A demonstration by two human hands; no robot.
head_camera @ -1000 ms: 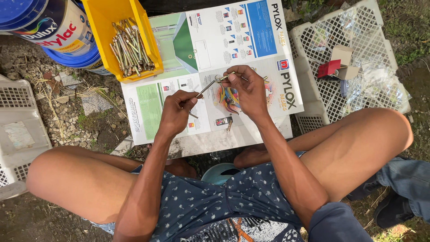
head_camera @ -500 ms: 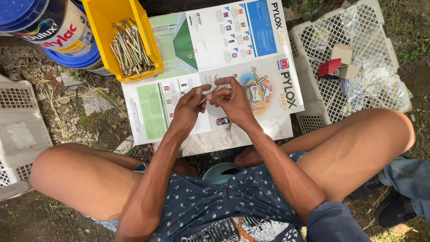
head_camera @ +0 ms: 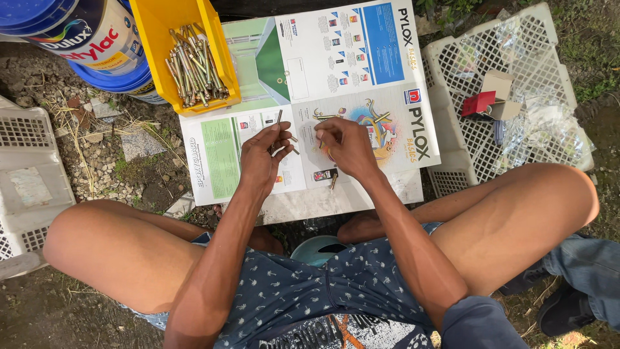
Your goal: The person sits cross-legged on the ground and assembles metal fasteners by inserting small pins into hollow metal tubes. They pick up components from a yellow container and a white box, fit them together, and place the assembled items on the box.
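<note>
A person sits cross-legged on the ground and works over a low surface [head_camera: 323, 205] covered with colourful paper sheets [head_camera: 336, 71]. The left hand [head_camera: 261, 158] is closed around a long metal bolt [head_camera: 278, 120], which sticks up out of the fingers and points to the far side. The right hand [head_camera: 345, 145] is just beside it, a little to the right, with its fingertips pinched together. It seems to hold something very small, but I cannot tell what it is. The two hands are near each other but do not touch. A few more bolts lie on the paper by the right hand, one of them [head_camera: 333, 181] on the near side of it. Far and to the left stands a yellow bin [head_camera: 161, 26] full of the same long bolts. Next to it, further left, are paint buckets [head_camera: 84, 39] with blue lids. On the right is a white plastic crate [head_camera: 504, 129] turned upside down, with a red box [head_camera: 478, 103] and clear bags [head_camera: 549, 132] on top. Another white crate [head_camera: 29, 174] sits on the left side.
</note>
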